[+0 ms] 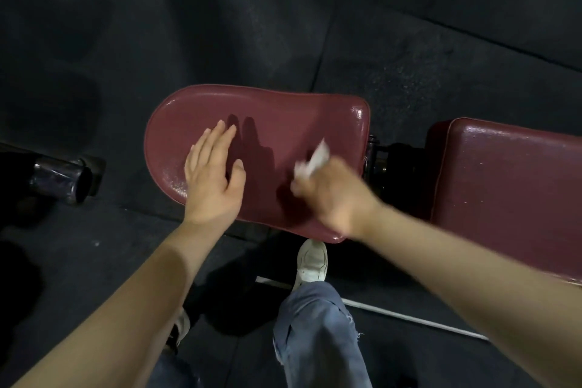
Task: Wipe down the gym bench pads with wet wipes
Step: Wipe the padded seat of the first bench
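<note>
Mid-wipe on the seat pad [283, 110]: right hand [333, 198] fingers grip the wet wipe [311, 161] (blurred), left hand [211, 179] flat, fingers straight; next, the unwiped surface beyond the fingers.

left hand [211, 179]: fingers straight, palm down, flat at seat pad's rounded end | right hand [333, 198]: fingers curled, gripping wipe, motion-blurred, near pad's square end | both forearms extended forward

Head view looks steeply down, close over the seat pad [267, 123]
</note>
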A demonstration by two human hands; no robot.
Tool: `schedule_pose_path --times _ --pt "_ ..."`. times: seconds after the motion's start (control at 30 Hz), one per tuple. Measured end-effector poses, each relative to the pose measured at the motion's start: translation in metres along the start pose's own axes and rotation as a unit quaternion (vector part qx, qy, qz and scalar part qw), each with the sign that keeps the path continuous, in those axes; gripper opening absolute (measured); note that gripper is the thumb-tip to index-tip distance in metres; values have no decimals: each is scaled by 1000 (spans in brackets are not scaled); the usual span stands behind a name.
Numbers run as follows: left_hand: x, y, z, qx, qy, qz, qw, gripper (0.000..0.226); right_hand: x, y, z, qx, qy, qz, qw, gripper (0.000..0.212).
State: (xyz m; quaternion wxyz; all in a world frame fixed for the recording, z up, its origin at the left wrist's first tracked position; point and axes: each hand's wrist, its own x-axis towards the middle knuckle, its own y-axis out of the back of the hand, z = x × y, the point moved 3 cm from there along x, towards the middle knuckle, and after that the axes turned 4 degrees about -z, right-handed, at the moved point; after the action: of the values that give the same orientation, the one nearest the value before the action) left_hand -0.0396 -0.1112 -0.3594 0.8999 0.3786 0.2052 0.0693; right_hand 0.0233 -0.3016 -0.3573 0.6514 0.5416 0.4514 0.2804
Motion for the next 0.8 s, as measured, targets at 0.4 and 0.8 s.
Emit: schedule_pose_path --times 0.4,0.8 --pt "7 -9 7 -6 -3 -8 1000 53 38 8 104 8 -65 7 998 35" --pt "0 -27 19 -48 -6 -26 998 55 -48 -34 12 307 -381 107 865 28"
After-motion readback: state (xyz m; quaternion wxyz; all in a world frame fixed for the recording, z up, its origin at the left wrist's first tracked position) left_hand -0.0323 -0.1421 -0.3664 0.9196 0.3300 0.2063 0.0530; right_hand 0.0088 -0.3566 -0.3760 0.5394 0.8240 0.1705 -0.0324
